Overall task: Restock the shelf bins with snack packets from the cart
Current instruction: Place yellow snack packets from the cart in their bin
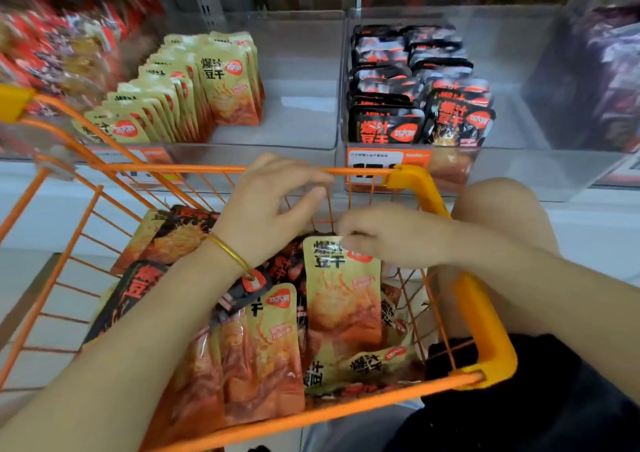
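An orange wire cart holds several beige and black snack packets. My right hand pinches the top edge of an upright beige packet above the pile. My left hand, a gold bangle on its wrist, hovers over the cart with fingers loosely curled and nothing in them. On the shelf behind, a clear bin holds rows of beige packets on its left half. The bin beside it has black packets on its left half.
Red packets fill the bin at the far left, dark purple ones the bin at the far right. Orange price labels run along the shelf front. My bare knee sits right of the cart.
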A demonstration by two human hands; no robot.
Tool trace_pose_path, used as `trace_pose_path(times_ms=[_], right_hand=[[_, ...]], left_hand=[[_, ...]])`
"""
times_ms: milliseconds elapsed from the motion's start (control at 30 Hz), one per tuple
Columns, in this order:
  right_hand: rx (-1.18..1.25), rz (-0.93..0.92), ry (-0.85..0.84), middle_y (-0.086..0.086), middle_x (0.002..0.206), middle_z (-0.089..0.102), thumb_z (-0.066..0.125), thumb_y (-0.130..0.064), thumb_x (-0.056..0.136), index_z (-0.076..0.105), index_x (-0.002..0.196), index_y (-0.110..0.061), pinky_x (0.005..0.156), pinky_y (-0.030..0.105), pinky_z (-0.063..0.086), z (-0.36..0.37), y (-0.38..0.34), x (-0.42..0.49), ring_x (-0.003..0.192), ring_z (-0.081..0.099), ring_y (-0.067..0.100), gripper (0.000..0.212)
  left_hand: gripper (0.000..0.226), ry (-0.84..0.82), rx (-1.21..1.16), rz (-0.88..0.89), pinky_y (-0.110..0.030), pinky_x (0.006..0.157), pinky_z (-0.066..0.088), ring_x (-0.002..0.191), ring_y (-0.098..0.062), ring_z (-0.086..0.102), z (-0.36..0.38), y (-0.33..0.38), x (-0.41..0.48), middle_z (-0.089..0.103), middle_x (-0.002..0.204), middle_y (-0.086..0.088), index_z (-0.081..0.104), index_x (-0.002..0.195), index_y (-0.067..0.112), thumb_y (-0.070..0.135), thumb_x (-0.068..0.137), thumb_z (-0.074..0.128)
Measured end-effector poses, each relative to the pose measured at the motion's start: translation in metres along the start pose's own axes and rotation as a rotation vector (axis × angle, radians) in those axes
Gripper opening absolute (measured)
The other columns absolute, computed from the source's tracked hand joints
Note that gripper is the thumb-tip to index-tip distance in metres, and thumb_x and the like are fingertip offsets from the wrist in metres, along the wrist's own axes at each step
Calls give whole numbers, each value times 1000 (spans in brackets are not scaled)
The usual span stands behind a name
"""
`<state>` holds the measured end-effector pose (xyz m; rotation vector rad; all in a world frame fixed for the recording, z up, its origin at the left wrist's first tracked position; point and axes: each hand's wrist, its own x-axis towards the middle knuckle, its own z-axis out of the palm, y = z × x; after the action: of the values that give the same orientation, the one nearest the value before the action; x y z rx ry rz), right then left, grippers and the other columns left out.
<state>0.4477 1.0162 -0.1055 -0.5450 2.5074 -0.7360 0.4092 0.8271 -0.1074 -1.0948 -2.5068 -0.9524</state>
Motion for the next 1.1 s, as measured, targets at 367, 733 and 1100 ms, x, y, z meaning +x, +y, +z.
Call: trace_pose_path(times_ms=[367, 733, 1100], right_hand=[[572, -44, 426, 10, 66, 57, 51, -17, 96, 54, 80, -5, 40, 25, 50, -52, -38, 16, 50, 58, 14, 21], [587, 46, 689, 2, 62, 55, 68, -12, 84, 57, 68, -19, 39, 22, 38, -86, -60, 152, 43, 47, 8, 21], [189, 360, 728, 13, 120, 63, 68, -29, 84, 63, 116, -8, 86, 32, 46, -74, -33, 267, 112, 59, 28, 39]], left_hand=[[20, 63, -687, -471, -16, 65, 50, 69, -2, 63, -25, -3, 8, 69, 76, 5, 59, 105, 5, 2, 85, 58], [41, 294, 204, -526, -35, 106, 32, 124, -28, 44, -45, -54, 1, 49, 133, -14, 47, 132, 4, 20, 95, 49], [76, 32, 522, -491, -39, 116, 4, 141, -27, 22, -30, -64, -7, 31, 150, -14, 40, 141, 17, 51, 83, 2]])
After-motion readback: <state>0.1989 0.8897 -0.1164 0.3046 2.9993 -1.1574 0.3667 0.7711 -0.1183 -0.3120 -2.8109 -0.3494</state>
